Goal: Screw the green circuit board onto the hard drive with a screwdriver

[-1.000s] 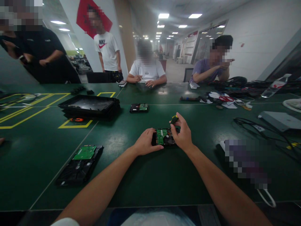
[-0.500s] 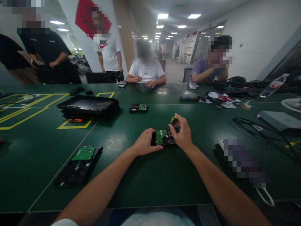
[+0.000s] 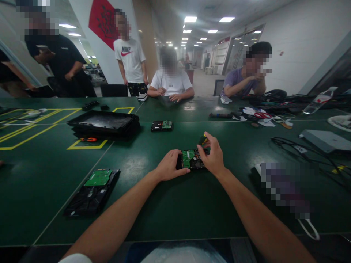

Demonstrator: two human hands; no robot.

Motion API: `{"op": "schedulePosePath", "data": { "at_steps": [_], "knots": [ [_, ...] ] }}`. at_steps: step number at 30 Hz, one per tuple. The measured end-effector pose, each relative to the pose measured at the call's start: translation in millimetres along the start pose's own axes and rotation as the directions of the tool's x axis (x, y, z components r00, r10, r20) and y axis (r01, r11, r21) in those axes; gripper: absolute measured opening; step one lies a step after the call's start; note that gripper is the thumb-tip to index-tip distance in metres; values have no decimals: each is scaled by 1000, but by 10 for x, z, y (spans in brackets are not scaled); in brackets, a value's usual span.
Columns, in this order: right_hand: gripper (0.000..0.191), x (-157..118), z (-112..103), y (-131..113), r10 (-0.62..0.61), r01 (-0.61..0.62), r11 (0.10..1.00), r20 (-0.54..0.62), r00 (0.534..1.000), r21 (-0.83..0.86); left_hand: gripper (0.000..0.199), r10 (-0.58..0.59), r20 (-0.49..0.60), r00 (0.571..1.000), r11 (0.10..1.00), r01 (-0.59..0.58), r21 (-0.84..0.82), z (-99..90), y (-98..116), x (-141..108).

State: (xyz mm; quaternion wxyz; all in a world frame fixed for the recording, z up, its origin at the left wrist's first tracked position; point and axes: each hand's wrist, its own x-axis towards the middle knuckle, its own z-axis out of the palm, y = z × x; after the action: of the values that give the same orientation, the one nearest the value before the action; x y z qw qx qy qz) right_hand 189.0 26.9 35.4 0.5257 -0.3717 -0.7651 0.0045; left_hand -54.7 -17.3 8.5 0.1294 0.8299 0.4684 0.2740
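A hard drive (image 3: 188,159) with a green circuit board lies on the table in front of me, board side up. My left hand (image 3: 169,166) grips its left end, thumb along the near edge and fingers over the far side. A small screwdriver (image 3: 202,140) with a black and yellow handle is pinched between the thumb and fingers of my right hand (image 3: 214,156). It stands tilted over the right part of the drive. My right fingers hide its tip, so I cannot tell whether it touches a screw.
Another hard drive (image 3: 93,193) lies at the left, and a smaller-looking one (image 3: 161,126) farther back. Stacked black trays (image 3: 104,124) stand at the back left. To the right are a grey box (image 3: 326,140), black cables (image 3: 290,146) and a blurred-out phone-like object (image 3: 285,190). Several people are across the table.
The screwdriver handle has turned a little in my right fingers, showing less yellow. My left hand and the drive stay put. A person in black at the back left has raised a hand.
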Motion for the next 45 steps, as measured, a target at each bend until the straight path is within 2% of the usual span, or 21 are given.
{"op": "schedulePosePath", "data": {
  "at_steps": [9, 15, 21, 29, 35, 42, 45],
  "knots": [
    [65, -1, 20, 4, 27, -27, 1000, -19, 999, 5, 77, -5, 5, 1000, 1000, 5, -6, 20, -30, 2],
    [64, 2, 9, -19, 24, -24, 999, 15, 1000, 23, 77, -10, -1, 1000, 1000, 10, -9, 15, -25, 2],
    [65, -2, 16, -2, 43, -44, 999, -46, 998, -6, 78, -2, -6, 1000, 1000, 2, -3, 30, -39, -6],
    [69, 5, 23, -27, 41, -41, 999, 9, 999, 29, 78, -3, 0, 1000, 1000, 3, 0, 8, -9, -3],
    [64, -4, 24, 15, 26, -27, 1000, -51, 998, -13, 78, 0, 3, 1000, 1000, 0, 5, 9, -14, -2],
    [65, 4, 12, -21, 16, -16, 1000, 5, 1000, 25, 75, -6, 2, 1000, 1000, 6, -7, -18, 20, 4],
    [65, -4, 24, -16, 38, -37, 999, -30, 999, 23, 75, -3, 7, 1000, 1000, 3, 1, -23, 21, 4]
  ]
}}
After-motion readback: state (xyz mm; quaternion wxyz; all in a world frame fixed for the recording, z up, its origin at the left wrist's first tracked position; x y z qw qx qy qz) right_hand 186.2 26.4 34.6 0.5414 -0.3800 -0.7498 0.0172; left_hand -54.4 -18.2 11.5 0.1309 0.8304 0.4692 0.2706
